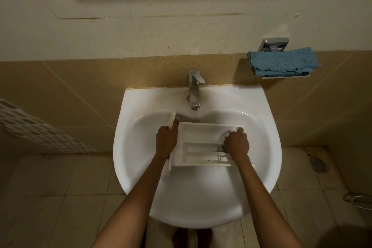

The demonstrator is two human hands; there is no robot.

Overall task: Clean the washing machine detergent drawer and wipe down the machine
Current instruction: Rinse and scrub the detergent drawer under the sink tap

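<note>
Bathroom sink (141, 98): drawer (201, 133) held over basin under running tap (194, 88), for rinsing.
Left hand (166, 139) gripping front end, steadying; right hand (237, 143) fingers curled in right compartment, probably scrubbing; anything held not discernible.

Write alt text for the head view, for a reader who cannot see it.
A person holds a white drawer in a sink under a running tap. The left hand grips its left end; the right hand is curled at its right end. A blue cloth lies on a shelf.
</note>
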